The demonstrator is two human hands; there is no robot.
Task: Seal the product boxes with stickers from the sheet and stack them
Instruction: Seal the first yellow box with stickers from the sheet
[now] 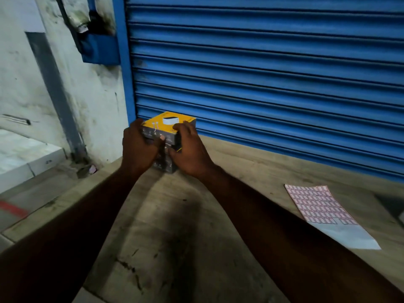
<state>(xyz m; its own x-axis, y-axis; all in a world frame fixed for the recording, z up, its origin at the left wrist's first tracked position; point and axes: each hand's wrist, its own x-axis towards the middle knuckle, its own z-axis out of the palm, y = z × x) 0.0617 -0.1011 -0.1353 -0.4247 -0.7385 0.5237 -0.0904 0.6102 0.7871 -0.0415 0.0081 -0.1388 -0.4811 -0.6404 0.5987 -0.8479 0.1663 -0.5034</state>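
Observation:
A yellow-topped product box (169, 123) with dark sides sits on top of a stack of similar dark boxes (165, 164) on the stone ledge near the blue shutter. My left hand (140, 147) grips the left side of the top box, thumb across its front face. My right hand (188, 149) holds the box's right front corner, fingers curled onto the top edge. The sticker sheet (317, 206), pink-red grid on white backing, lies flat on the ledge to the right, apart from both hands. The lower boxes are mostly hidden behind my hands.
A blue roller shutter (273, 73) stands right behind the stack. The stone ledge (175, 226) drops off at its left edge toward a lower floor and a white step (26, 158). A stained white wall (65, 84) rises at left.

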